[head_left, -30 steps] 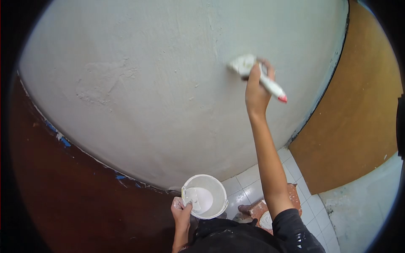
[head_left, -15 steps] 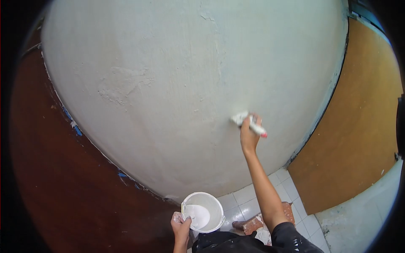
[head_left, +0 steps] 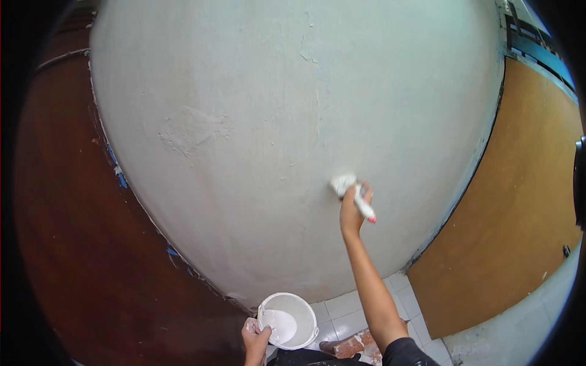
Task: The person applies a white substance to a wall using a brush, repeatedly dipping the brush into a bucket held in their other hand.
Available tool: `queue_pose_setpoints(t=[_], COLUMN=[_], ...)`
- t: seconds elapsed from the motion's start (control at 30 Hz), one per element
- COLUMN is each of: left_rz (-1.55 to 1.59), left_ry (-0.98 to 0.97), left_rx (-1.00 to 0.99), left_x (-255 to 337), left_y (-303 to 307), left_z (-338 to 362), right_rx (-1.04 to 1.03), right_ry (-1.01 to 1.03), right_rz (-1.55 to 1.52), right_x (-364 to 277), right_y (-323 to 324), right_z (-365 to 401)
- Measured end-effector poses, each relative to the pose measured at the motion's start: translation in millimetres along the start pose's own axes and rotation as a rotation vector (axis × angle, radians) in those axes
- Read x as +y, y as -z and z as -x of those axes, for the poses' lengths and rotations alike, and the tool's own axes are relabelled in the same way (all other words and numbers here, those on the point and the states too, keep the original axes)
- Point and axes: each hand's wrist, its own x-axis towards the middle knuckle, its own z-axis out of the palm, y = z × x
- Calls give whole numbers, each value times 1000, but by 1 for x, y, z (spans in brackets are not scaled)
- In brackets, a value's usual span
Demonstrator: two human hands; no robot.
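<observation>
My right hand [head_left: 356,204] is closed around the handle of a paintbrush [head_left: 366,211]. The white-coated bristles are at the pale wall [head_left: 256,183], right of its middle; the brush is slightly blurred, and its handle ends in a red tip. Low in the view, my left hand [head_left: 256,339] grips the rim of a white bucket [head_left: 312,308], thumb over the edge. White paint [head_left: 281,326] covers part of the bucket's bottom. White smears show on the left fingers. Flaking, rough patches [head_left: 192,129] mark the wall on the left.
A dark red-brown panel [head_left: 122,274] borders the wall on the left, with blue flecks [head_left: 121,179] along its edge. On the right stands a tan door-like panel [head_left: 488,201]. Below are white floor tiles [head_left: 343,304] and a reddish, white-splashed block [head_left: 354,345] near my body.
The brush in my right hand has shifted slightly left and lower in the view, its handle now steeper. The whole view has tilted upward a little. My left hand keeps the bucket.
</observation>
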Motion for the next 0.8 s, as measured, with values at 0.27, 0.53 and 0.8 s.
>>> queue_pose_setpoints(t=[0.27,0.53,0.8], left_rz=[-20,-177,-284], left_ry=[-23,-93,-180], left_rx=[-25,42,89], left_x=[15,-29,-42], left_y=[-9,10,29], left_z=[17,-7,-43], right_rx=[-288,-573,-399], right_ry=[354,1186,1454], right_rz=[179,584,581], right_x=[-89,-156,-287], right_y=[16,13,-42], right_z=[-64,-136,-234])
